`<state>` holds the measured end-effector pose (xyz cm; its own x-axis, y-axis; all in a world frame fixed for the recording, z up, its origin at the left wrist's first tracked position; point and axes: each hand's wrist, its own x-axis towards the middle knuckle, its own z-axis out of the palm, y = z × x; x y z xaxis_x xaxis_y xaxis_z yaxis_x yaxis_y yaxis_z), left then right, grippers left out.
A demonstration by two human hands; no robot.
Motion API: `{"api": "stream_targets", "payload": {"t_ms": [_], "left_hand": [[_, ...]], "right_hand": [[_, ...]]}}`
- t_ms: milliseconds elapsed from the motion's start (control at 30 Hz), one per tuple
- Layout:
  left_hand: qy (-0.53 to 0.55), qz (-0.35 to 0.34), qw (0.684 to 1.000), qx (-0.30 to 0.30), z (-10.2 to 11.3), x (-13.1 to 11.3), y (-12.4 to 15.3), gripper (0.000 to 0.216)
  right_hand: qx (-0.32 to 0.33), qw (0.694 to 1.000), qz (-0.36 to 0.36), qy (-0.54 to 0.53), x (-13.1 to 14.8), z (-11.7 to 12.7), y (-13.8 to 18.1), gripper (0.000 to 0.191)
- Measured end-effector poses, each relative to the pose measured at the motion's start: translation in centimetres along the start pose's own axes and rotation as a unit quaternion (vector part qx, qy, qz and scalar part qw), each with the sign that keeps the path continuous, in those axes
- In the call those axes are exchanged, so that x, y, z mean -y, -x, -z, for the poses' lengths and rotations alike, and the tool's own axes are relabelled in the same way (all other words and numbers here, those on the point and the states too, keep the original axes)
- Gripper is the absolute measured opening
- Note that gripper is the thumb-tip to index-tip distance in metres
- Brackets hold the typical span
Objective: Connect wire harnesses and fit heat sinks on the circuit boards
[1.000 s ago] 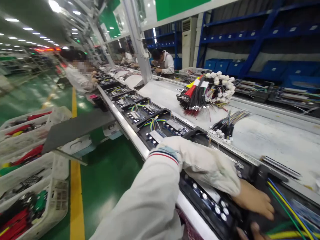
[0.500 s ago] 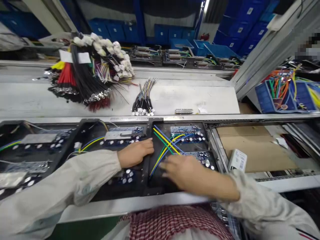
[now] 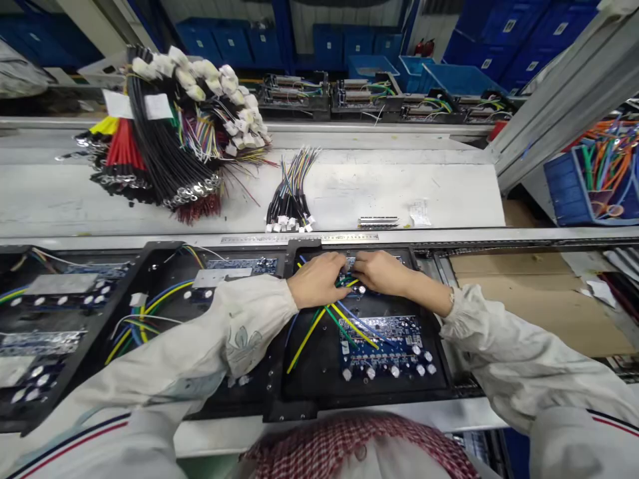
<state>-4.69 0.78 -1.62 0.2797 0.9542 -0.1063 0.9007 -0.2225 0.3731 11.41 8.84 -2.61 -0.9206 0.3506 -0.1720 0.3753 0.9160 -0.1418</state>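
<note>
My left hand (image 3: 319, 279) lies over the upper circuit board (image 3: 363, 283) in a black tray (image 3: 319, 389). Its fingers curl down at the board, the thumb a little apart; what they grip is hidden. My right hand (image 3: 380, 273) meets it from the right, fingertips pinched together at the same board, over something too small to make out. Yellow, green and blue wires (image 3: 312, 338) cross below my left hand, their free ends reaching over the tray floor and the lower circuit board (image 3: 384, 352), which has a row of white-topped round parts.
More black trays with boards and wires (image 3: 170, 293) adjoin on the left. Behind, a white shelf holds a large cable bundle (image 3: 170, 146), a smaller wire bunch (image 3: 292, 193) and metal strips (image 3: 378, 221). Cardboard (image 3: 534, 299) lies right; a blue wire bin (image 3: 574, 189) stands beyond a post.
My right hand has moved up and away from the lower board to the upper one. My left hand has shifted right from the tray wall onto the upper board, beside my right.
</note>
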Motion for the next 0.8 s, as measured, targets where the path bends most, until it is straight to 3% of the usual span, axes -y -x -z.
{"api": "stream_targets", "payload": {"t_ms": [233,333,467,600,800], "left_hand": [[0.021,0.021,0.999,0.013,-0.6,1.7,0.4,0.032],[-0.012,0.028,0.999,0.028,-0.9,1.4,0.4,0.021],[-0.098,0.047,0.994,0.033,-1.2,0.6,0.7,0.026],[-0.124,0.05,0.989,0.056,-1.2,0.4,0.7,0.024],[-0.121,0.054,0.99,0.043,-1.4,0.4,0.1,0.02]], "right_hand": [[-0.018,0.996,0.016,-0.082,-1.0,0.2,0.0,0.018],[-0.002,0.997,0.026,-0.076,-1.0,0.4,0.1,0.019],[0.025,0.999,0.033,-0.029,-0.7,0.2,-0.3,0.019],[0.019,1.0,0.016,0.01,-0.2,-0.2,-0.8,0.023],[0.031,0.999,-0.032,-0.031,-0.5,0.2,-0.2,0.018]]}}
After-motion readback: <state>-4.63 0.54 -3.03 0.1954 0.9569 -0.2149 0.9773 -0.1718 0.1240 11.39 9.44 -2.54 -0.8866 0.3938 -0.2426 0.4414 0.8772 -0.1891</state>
